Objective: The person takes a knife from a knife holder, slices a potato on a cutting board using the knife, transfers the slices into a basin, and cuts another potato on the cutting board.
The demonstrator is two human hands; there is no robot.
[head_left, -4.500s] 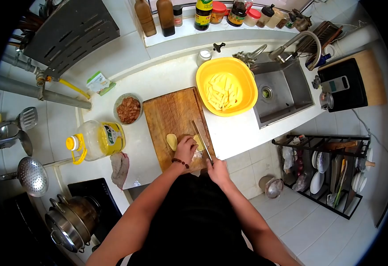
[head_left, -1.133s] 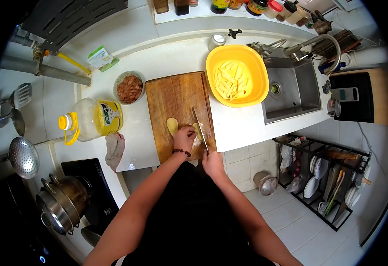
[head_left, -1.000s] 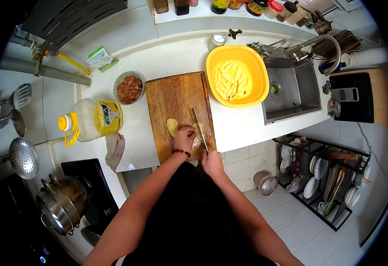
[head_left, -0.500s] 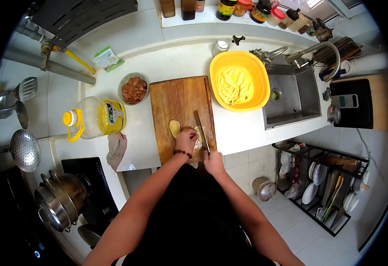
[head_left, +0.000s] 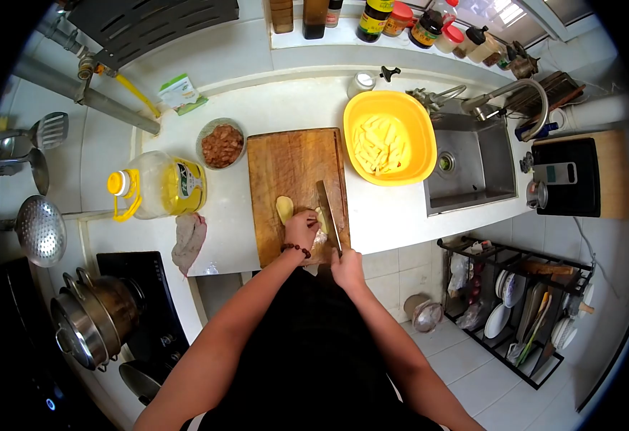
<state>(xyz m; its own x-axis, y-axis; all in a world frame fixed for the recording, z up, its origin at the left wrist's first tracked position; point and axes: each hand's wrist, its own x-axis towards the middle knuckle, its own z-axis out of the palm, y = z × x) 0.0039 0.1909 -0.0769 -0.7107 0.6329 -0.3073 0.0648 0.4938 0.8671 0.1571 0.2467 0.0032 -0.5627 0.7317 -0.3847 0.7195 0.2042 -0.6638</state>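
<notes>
My right hand point(head_left: 347, 268) is closed round the handle of a kitchen knife point(head_left: 331, 212), whose blade stands over the right part of the wooden cutting board point(head_left: 286, 154). Just left of the blade, my left hand point(head_left: 301, 230) bends its fingers down onto a pale yellow vegetable piece point(head_left: 322, 221), mostly covered by the fingers. A red bead bracelet circles that wrist. Beside the left hand, a separate pale yellow slice point(head_left: 284, 209) lies flat on the board. Whether the blade touches the held piece I cannot tell.
A yellow basin point(head_left: 427, 144) of pale strips stands right of the board, by the sink point(head_left: 476, 176). Leftward are a bowl of cut meat point(head_left: 222, 146), an oil bottle point(head_left: 162, 183) and a greyish-pink cloth-like thing point(head_left: 189, 243). Steel pots point(head_left: 88, 323) stand at lower left.
The whole view has shifted slightly as the head moved. Both hands, the knife and the vegetable pieces keep nearly the same places on the board.
</notes>
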